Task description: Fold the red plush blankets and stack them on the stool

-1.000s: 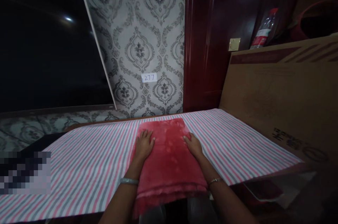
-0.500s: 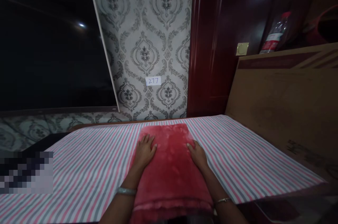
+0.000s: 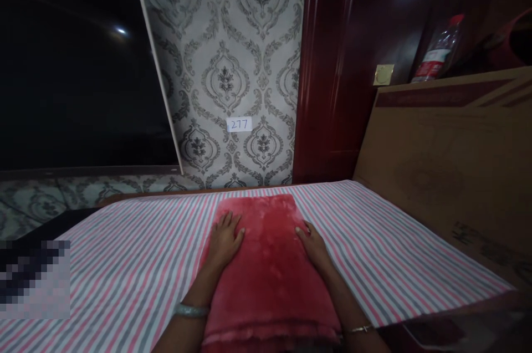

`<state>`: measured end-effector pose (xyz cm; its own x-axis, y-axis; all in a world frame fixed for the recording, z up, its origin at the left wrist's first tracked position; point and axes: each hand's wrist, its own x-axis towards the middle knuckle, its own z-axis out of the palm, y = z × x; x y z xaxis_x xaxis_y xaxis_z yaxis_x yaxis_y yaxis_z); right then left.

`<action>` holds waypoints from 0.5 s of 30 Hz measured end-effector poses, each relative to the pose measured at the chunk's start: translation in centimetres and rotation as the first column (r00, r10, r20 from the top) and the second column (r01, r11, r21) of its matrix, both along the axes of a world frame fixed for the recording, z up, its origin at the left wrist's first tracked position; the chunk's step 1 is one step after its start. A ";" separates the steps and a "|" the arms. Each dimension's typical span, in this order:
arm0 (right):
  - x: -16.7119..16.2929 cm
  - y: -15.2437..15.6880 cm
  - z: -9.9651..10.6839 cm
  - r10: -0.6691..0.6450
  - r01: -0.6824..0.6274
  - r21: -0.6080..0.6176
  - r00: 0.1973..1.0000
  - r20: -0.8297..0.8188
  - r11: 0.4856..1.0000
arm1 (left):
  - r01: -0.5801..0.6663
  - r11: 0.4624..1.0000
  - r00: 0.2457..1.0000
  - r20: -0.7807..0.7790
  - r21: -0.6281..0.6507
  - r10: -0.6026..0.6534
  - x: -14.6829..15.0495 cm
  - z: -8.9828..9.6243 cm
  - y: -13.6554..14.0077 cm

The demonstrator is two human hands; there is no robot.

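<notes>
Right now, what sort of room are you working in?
Probably a home room: patterned wallpaper, a large dark TV screen, and a dark red wooden door behind the striped cloth.

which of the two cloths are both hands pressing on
The plain red cloth: the left hand and right hand lie flat on its edges. The striped cloth spreads underneath.

Home room: patterned wallpaper [image 3: 233, 37], television [image 3: 75, 65]

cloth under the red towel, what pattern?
Striped cloth: pink, grey and white stripes; head view shows it.
</notes>
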<state>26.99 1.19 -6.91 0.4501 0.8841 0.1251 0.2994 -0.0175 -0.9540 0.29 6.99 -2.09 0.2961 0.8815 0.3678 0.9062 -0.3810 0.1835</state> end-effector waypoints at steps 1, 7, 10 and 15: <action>0.2 -0.2 0.0 0.016 -0.015 0.017 0.996 -0.085 1.000 | 0.004 1.000 1.000 0.003 -0.001 -0.004 0.0 0.0 0.0; 1.1 -2.8 1.3 0.251 -0.267 0.030 0.853 -0.457 0.963 | 0.020 1.000 1.000 -0.007 0.010 -0.020 0.0 -0.2 0.1; 0.7 -4.0 3.0 0.355 -0.426 0.012 0.736 -0.577 0.905 | 0.022 0.999 1.000 -0.010 -0.030 -0.022 -0.2 0.2 0.4; -0.8 -4.6 6.6 0.348 -0.494 -0.004 0.618 -0.705 0.869 | -0.028 0.978 0.998 0.043 -0.205 0.037 0.3 3.3 0.2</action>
